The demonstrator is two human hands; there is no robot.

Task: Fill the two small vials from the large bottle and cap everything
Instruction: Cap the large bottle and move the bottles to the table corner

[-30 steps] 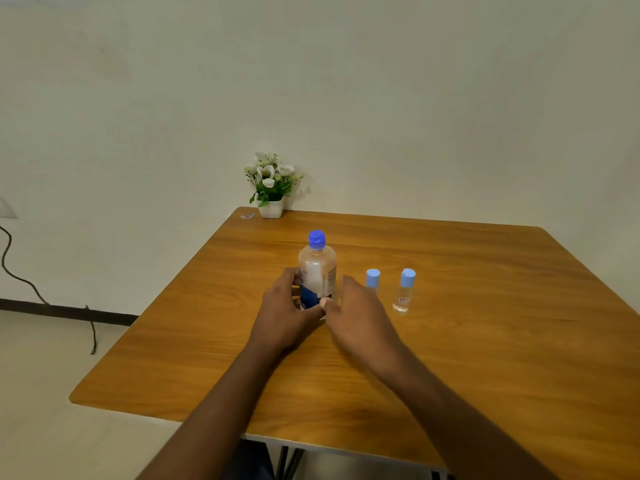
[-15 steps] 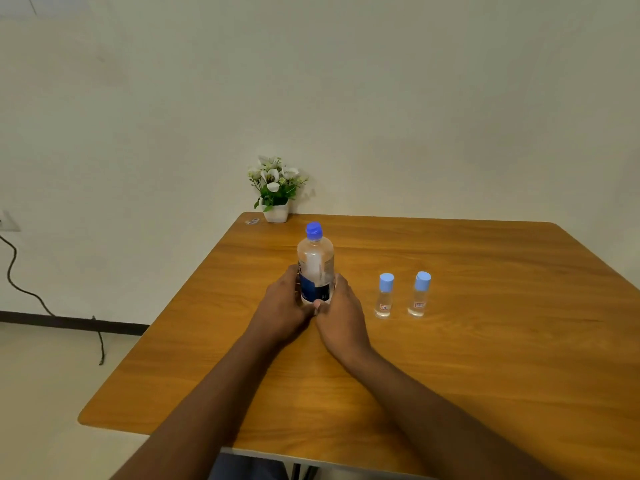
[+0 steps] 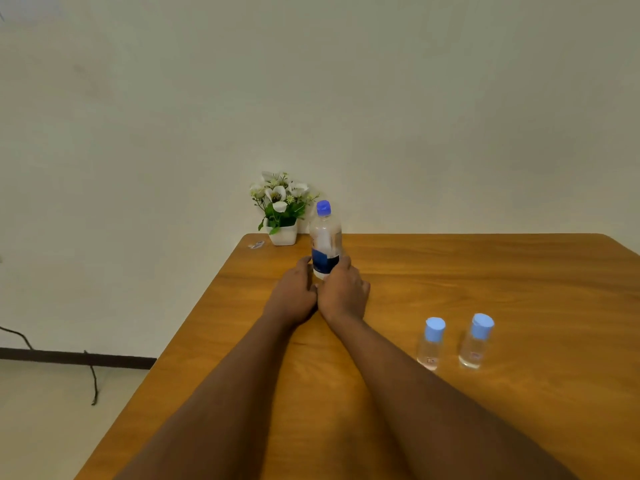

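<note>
Together, left hand (image 3: 292,296) and right hand (image 3: 345,293) hold the capped large bottle (image 3: 325,242) in their grip, upright

We hold the bottle (image 3: 325,244) far out on the tabletop (image 3: 485,271).
Our left hand (image 3: 292,294) and right hand (image 3: 343,294) flank its base; the flower pot (image 3: 282,233) stands behind-left; the left vial (image 3: 430,344) and right vial (image 3: 475,342) stand together, nearer, rightward.
</note>
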